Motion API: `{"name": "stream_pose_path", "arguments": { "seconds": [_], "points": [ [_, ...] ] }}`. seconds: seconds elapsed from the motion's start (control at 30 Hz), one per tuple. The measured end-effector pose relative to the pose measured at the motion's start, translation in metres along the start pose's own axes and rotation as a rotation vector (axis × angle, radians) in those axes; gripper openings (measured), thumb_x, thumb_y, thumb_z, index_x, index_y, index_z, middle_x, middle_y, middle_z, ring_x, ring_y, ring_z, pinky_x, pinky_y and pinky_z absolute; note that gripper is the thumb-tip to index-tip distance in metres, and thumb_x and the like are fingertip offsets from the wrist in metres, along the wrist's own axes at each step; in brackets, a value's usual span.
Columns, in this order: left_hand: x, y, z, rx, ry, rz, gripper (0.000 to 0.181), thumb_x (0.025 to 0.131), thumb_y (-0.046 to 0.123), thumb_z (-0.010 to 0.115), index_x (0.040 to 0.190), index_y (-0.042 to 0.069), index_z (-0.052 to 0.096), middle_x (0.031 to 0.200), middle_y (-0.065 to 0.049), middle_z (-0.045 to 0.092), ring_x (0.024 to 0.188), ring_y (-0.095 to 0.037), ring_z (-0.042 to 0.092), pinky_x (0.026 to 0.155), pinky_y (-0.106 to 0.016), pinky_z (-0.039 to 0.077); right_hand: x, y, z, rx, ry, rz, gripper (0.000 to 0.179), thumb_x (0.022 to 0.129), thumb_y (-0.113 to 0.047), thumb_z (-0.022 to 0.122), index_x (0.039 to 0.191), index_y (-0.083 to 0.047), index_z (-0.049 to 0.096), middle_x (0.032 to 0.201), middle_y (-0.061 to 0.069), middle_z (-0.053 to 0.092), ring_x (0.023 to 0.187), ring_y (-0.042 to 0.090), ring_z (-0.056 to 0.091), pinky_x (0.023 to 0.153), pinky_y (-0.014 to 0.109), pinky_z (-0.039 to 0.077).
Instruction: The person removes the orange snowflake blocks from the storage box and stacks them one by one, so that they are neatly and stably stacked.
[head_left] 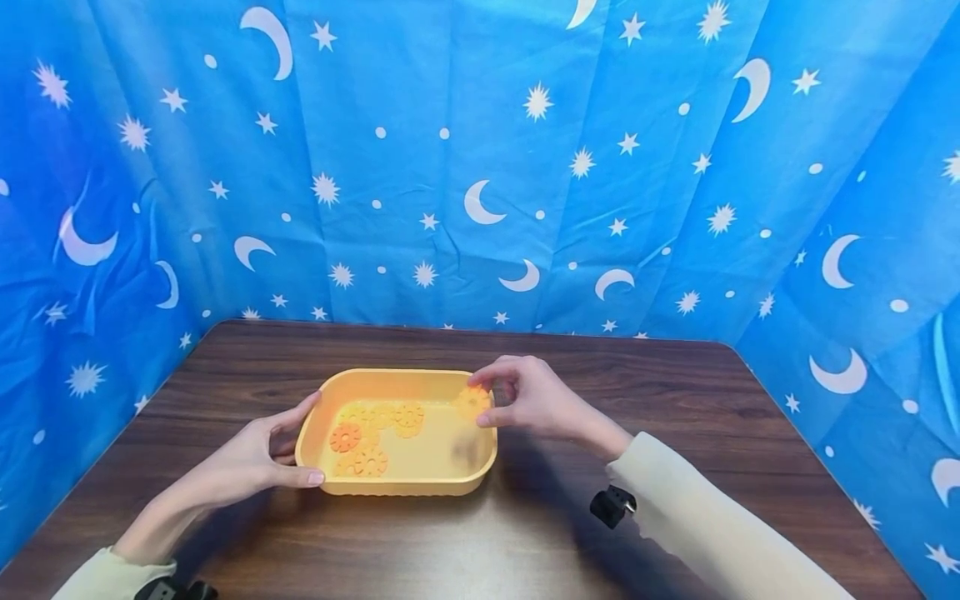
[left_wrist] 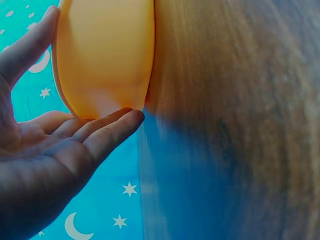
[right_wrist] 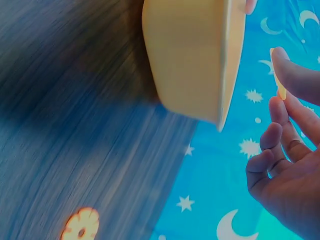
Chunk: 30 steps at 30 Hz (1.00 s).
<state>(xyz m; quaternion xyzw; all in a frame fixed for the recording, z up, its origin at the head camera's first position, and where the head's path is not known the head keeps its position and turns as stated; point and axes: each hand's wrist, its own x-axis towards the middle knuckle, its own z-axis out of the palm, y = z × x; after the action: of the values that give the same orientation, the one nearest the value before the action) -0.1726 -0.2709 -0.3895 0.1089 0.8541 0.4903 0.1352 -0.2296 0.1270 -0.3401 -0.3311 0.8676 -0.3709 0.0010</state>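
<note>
A yellow plastic tub (head_left: 401,487) stands on the table, with several yellow and orange notched building discs (head_left: 346,437) lying mostly in its left half. My left hand (head_left: 247,454) holds the tub's left end, thumb at the near corner and fingers at the far one. In the left wrist view its fingers (left_wrist: 112,127) lie along the tub's end wall. My right hand (head_left: 532,400) pinches a yellow-orange notched disc (head_left: 473,402) between thumb and fingertips, above the tub's right end. The right wrist view shows this disc (right_wrist: 278,82) edge-on, apart from the tub.
Another orange notched disc (right_wrist: 81,226) lies on the dark wooden table (head_left: 637,375) in the right wrist view; the head view does not show it. A blue cloth (head_left: 480,167) with white moons and stars hangs around the back and sides.
</note>
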Motion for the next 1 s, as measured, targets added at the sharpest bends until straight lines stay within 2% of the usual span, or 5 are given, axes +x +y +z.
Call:
{"name": "stream_pose_path", "arguments": {
  "seconds": [0.23,0.47,0.77,0.87,1.0],
  "points": [
    [-0.002,-0.003,0.001,0.018,0.015,-0.021,0.117,0.083,0.03,0.092,0.169,0.008,0.017,0.169,-0.028,0.025,0.145,-0.051,0.041,0.108,-0.051,0.049,-0.017,0.012,-0.012,-0.024,0.044,0.074,0.043,0.076,-0.01,0.096,0.115,-0.009,0.08,0.092,-0.003,0.066,0.063,0.018,0.05,0.053,0.027,0.041],
    [-0.002,0.0,0.002,0.029,0.002,0.009,0.116,0.084,0.027,0.091,0.169,0.007,0.015,0.167,-0.032,0.025,0.143,-0.053,0.042,0.107,-0.053,0.05,-0.039,0.031,-0.024,-0.004,0.06,0.184,0.044,0.079,-0.01,0.095,0.119,-0.009,0.078,0.094,0.0,0.067,0.069,0.023,0.053,0.053,0.028,0.045],
    [-0.002,0.0,0.001,0.021,0.017,0.003,0.116,0.082,0.03,0.092,0.169,0.008,0.018,0.168,-0.027,0.027,0.146,-0.05,0.04,0.109,-0.053,0.047,-0.065,0.068,-0.034,-0.032,0.068,0.237,0.042,0.082,-0.01,0.092,0.121,-0.007,0.077,0.101,0.004,0.07,0.071,0.023,0.051,0.058,0.028,0.043],
    [-0.003,0.0,0.003,0.025,0.019,0.003,0.116,0.082,0.03,0.092,0.169,0.009,0.017,0.168,-0.027,0.027,0.145,-0.05,0.041,0.109,-0.053,0.047,-0.075,0.08,-0.039,-0.022,0.072,0.261,0.042,0.083,-0.012,0.091,0.122,-0.005,0.076,0.106,0.005,0.07,0.075,0.023,0.052,0.061,0.03,0.045],
    [-0.002,-0.001,0.003,0.015,0.012,0.004,0.115,0.083,0.027,0.091,0.169,0.008,0.017,0.167,-0.03,0.028,0.143,-0.051,0.044,0.107,-0.053,0.049,-0.086,0.093,-0.044,-0.023,0.072,0.294,0.042,0.085,-0.014,0.09,0.123,-0.005,0.075,0.104,0.005,0.069,0.076,0.024,0.052,0.062,0.031,0.046]
  ]
}}
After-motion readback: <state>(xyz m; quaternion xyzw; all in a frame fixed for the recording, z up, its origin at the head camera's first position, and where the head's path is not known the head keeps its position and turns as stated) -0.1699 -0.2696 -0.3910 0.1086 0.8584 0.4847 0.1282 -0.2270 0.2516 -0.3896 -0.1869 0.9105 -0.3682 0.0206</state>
